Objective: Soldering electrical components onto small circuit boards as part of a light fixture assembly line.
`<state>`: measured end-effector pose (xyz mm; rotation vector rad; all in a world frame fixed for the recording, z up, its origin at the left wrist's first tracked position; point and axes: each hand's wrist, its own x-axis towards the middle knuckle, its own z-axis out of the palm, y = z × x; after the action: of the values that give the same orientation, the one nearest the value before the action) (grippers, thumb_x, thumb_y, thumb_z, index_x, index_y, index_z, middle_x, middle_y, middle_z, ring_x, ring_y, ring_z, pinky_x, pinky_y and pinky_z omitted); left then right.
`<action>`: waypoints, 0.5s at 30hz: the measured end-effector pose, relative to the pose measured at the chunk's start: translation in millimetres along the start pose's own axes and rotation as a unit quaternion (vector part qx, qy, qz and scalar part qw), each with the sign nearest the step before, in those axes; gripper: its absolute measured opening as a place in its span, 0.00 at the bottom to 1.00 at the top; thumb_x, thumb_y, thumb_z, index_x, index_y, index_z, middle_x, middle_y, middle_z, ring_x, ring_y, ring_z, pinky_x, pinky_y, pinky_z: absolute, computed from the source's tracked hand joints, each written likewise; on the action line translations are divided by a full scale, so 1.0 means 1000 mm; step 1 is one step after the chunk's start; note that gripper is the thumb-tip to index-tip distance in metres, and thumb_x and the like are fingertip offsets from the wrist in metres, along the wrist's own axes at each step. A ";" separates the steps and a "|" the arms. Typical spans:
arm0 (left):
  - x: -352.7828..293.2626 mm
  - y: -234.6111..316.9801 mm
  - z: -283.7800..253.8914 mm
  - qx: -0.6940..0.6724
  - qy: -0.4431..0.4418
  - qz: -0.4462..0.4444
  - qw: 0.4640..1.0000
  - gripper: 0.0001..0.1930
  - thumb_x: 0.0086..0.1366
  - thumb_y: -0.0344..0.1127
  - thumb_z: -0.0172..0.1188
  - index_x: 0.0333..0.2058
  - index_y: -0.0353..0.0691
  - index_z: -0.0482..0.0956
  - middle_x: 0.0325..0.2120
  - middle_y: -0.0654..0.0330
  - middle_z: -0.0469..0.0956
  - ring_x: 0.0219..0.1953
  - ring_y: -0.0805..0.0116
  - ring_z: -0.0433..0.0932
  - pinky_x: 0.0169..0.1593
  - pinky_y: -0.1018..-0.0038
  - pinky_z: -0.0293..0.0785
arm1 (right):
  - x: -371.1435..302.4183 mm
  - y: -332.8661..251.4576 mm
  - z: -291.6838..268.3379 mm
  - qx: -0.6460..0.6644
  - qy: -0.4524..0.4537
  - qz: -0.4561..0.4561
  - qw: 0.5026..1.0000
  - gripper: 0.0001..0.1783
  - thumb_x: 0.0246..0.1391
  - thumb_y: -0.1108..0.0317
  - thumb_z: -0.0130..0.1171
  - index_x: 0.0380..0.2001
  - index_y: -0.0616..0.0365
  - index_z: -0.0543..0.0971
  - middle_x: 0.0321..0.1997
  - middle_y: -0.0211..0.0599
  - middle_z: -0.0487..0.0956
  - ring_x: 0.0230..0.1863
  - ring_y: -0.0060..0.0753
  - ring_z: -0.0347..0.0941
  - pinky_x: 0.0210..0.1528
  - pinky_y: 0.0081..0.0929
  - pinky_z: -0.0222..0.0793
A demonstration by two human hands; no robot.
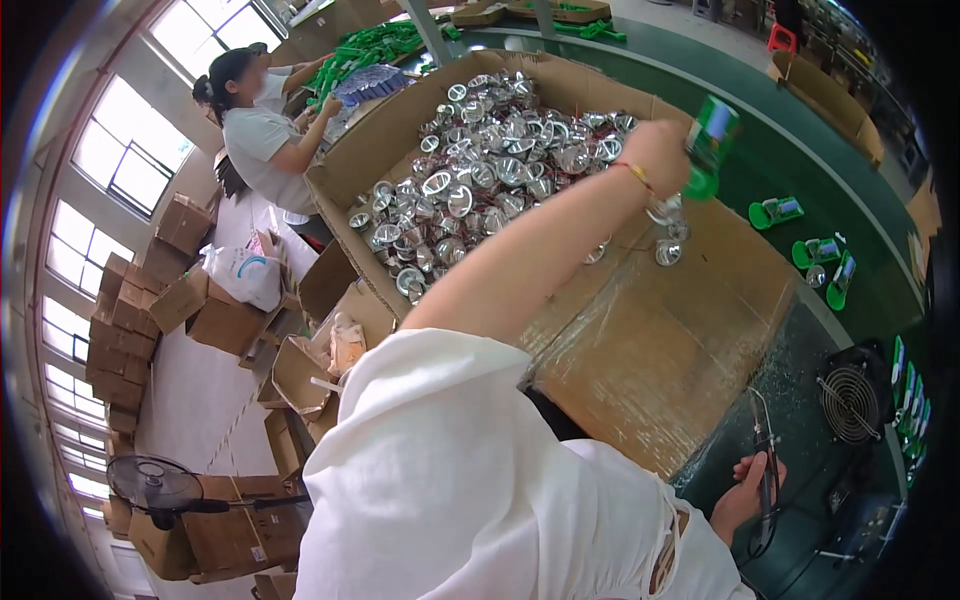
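Observation:
My left arm reaches across a large carton (pixel 400 130) toward the far right. At its end my left hand (pixel 660 160) is closed on a green plastic housing (pixel 708 150) with a pale insert, somewhat blurred. Beside and below that hand lie shiny silver reflector cups (pixel 668 250), and a big heap of similar cups (pixel 510 170) with thin reddish wires fills the carton. At the lower right my right hand (pixel 745 492) is wrapped round the dark handle of a soldering iron (pixel 768 480), its thin bent tip pointing up and away.
Several green housings (pixel 776 212) lie on the green conveyor (pixel 870 230) at right, with more (pixel 908 400) near the rim. A flat cardboard sheet (pixel 660 370) covers the near bench. A small black fan (pixel 850 400) stands beside it. Co-workers (pixel 265 140) work at far left near stacked cartons (pixel 125 330).

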<state>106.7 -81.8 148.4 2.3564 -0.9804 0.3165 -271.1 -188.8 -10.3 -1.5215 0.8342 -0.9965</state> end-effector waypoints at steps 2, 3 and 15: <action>0.014 -0.039 -0.034 -0.002 0.081 -0.039 0.996 0.10 0.49 0.31 0.52 0.30 0.39 0.78 0.28 0.49 0.77 0.34 0.49 0.76 0.41 0.61 0.72 | -0.001 0.001 0.001 -0.009 0.002 0.008 1.000 0.07 0.56 0.66 0.50 0.33 0.60 0.70 0.20 0.28 0.70 0.20 0.16 0.63 0.22 0.13 0.57; 0.019 -0.069 -0.050 0.017 0.124 -0.019 0.992 0.11 0.49 0.31 0.51 0.31 0.39 0.78 0.29 0.48 0.77 0.34 0.48 0.76 0.41 0.61 0.72 | -0.002 0.001 0.003 -0.007 0.000 0.020 1.000 0.08 0.56 0.66 0.49 0.33 0.59 0.70 0.20 0.28 0.70 0.20 0.16 0.62 0.22 0.13 0.56; -0.021 -0.311 -0.159 0.264 0.156 -0.437 0.846 0.18 0.53 0.42 0.57 0.37 0.34 0.77 0.41 0.47 0.74 0.45 0.52 0.74 0.48 0.63 0.70 | 0.023 0.011 0.034 -0.028 0.023 0.029 0.999 0.09 0.56 0.66 0.50 0.33 0.60 0.68 0.20 0.30 0.70 0.19 0.17 0.63 0.21 0.14 0.57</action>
<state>312.1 201.0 142.8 2.8119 0.4399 0.6177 -231.0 -198.0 -19.7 -1.5171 0.9417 -0.9760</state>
